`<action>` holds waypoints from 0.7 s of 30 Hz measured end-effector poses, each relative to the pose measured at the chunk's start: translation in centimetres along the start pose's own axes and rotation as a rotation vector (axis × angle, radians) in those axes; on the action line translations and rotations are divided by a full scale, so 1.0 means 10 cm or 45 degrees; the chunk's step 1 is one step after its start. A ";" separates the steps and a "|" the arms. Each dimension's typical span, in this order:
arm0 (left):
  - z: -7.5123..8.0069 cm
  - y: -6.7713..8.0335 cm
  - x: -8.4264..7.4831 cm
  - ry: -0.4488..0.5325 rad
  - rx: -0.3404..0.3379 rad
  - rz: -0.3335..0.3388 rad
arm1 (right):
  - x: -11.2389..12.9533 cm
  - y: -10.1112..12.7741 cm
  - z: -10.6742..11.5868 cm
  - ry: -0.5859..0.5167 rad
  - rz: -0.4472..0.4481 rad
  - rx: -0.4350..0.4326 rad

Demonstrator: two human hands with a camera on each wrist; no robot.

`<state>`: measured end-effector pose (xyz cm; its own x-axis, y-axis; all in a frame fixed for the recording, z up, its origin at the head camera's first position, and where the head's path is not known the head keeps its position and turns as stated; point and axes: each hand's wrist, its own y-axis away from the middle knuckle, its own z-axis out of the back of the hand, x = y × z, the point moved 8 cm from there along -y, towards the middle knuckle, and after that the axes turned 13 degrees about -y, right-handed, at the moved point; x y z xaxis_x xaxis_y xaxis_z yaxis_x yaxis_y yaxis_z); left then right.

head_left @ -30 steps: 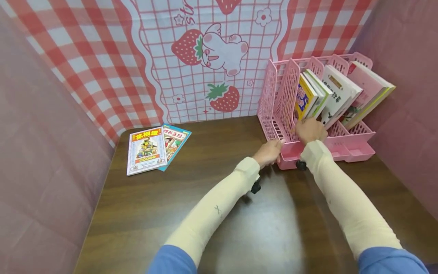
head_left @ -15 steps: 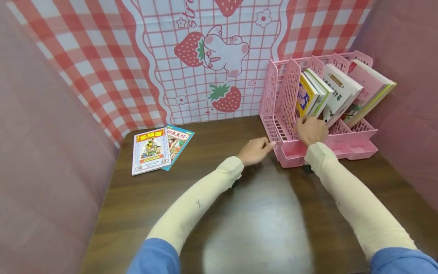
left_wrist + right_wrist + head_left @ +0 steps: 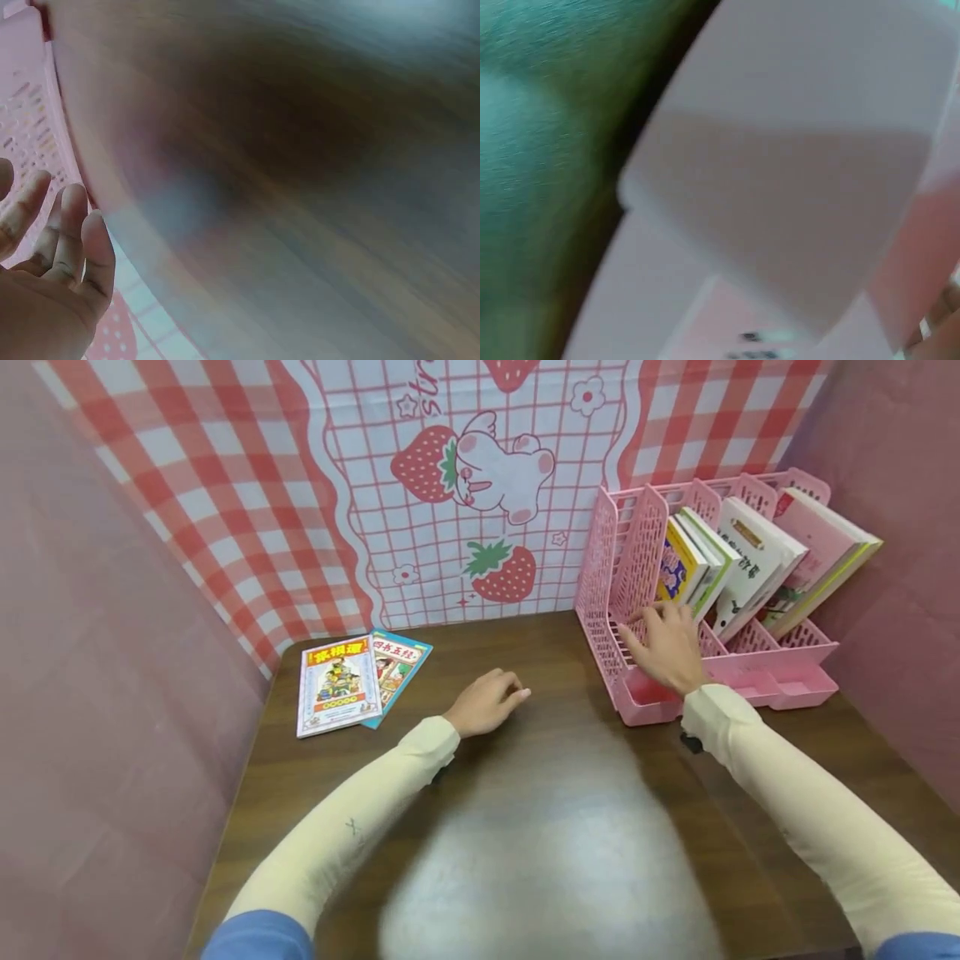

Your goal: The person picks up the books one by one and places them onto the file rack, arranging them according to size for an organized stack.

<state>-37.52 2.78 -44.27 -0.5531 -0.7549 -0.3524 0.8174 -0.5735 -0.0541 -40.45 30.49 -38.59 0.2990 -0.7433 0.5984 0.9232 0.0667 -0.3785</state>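
Note:
My left hand hovers over the middle of the table, its fingers loosely bent and holding nothing. In the left wrist view that hand has its fingers apart, with the pink rack behind it. My right hand is over the front of the pink file rack, fingers spread and nothing gripped. Just behind its fingertips lean a yellow-covered book and a green-edged book. The right wrist view is blurred; it shows mostly the rack's front and a bit of the hand at the lower right.
Two booklets overlap at the left of the table: a white-bordered one over a blue one. White books and pink books lean in the rack's right slots. A strawberry-print cloth hangs behind the table.
My left hand has left the rack's front left corner and moved left across the table. The right hand has let go near the yellow-covered book, its fingers spreading and drawing slightly back.

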 end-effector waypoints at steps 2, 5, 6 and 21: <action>0.05 0.08 0.08 -0.010 -0.002 0.011 | 0.12 -0.04 -0.09 -0.011 0.094 0.051; 0.13 0.18 0.23 -0.027 -0.018 0.045 | 0.30 -0.07 -0.25 -0.041 0.203 0.096; 0.16 0.21 0.28 -0.029 -0.020 0.059 | 0.36 -0.07 -0.31 -0.051 0.230 0.107; 0.63 0.68 1.12 -0.115 -0.187 0.208 | 1.08 -0.11 -1.05 -0.047 0.382 0.348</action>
<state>-39.16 -11.63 -42.74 -0.4186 -0.8629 -0.2831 0.9081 -0.3943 -0.1409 -40.75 15.39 -39.13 0.5687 -0.6401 0.5165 0.8224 0.4550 -0.3416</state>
